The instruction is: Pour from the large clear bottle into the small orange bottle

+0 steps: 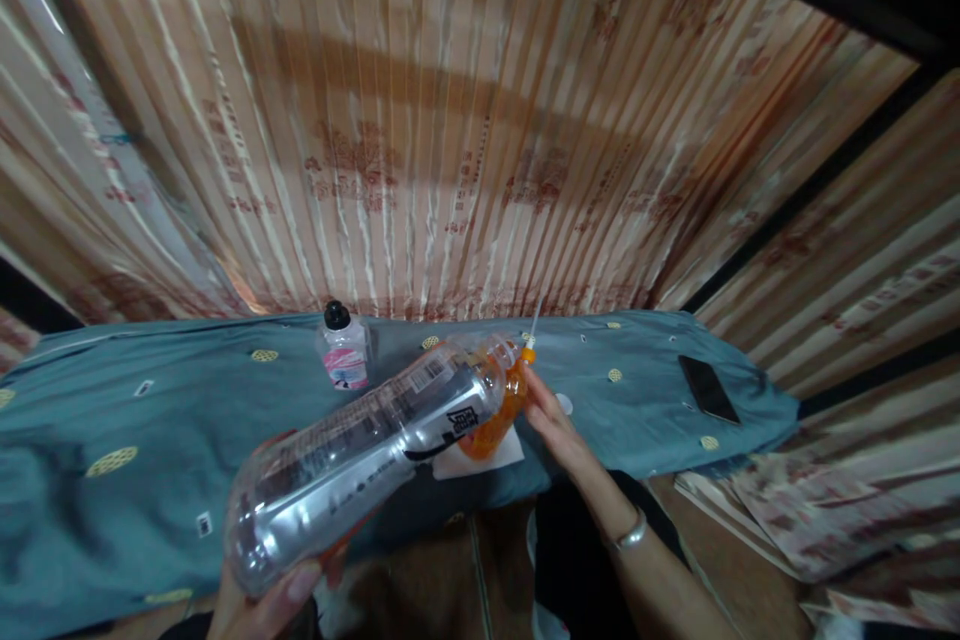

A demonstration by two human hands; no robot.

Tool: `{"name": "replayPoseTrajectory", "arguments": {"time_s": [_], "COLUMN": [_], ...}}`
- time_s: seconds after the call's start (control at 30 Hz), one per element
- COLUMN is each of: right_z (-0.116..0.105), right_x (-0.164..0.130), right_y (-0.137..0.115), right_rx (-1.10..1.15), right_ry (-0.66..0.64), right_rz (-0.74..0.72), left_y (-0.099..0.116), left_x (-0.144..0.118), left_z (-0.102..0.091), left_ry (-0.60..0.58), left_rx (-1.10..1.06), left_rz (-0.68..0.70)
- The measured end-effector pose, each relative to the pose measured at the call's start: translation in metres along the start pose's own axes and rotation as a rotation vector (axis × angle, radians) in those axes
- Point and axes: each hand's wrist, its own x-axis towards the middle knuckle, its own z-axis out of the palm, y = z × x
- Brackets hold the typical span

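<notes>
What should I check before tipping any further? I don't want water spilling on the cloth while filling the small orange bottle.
1. Left hand grips the base of the clear bottle: ok.
2. Right hand steadies the orange bottle: ok.
3. Clear bottle's mouth lined up over the orange bottle's opening: cannot tell, blurred.
4. White paper under the orange bottle: ok.
5. Phone lies apart from the pouring: ok.

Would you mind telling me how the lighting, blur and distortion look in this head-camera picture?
Head view: dim, warm light; a broad shadow band crosses the curtain; wide-angle bending curves the teal cloth and the edges; bright glare streaks the clear bottle in the left hand; the right hand looks slightly soft.
</notes>
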Motion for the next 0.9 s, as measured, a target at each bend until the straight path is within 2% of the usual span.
{"name": "replayPoseTrajectory", "arguments": {"time_s": [0.13,0.23,0.37,0.43,0.6,0.7,0.9], "right_z": [0.012,0.018,0.022,0.023,0.026,0.027,0.029], "right_x": [0.001,0.002,0.004,0.004,0.004,0.004,0.005], "right_y": [-0.004,-0.004,-0.005,-0.006,-0.009,-0.009,-0.007], "right_rx": [-0.136,-0.225,-0.274,-0.296,-0.326,-0.338,-0.371], "right_ry": [0.007,0.062,0.064,0.072,0.076,0.072,0.064], "right_rz": [-0.004,0.012,0.025,0.028,-0.013,-0.051,-0.053], "left_y": [0.006,0.002,-0.002,0.000,0.012,0.016,0.013], "left_x": [-0.005,-0.001,0.005,0.004,-0.004,-0.002,0.007], "left_z": [0.002,-0.005,-0.013,-0.011,0.002,0.004,-0.007], "left_ry": [-0.035,-0.070,-0.127,-0.115,0.018,-0.011,-0.099], "left_rx": [-0.099,-0.082,-0.073,-0.107,-0.231,-0.268,-0.209], "left_rz": [-0.066,-0.063,-0.032,-0.044,-0.067,-0.052,-0.007]}}
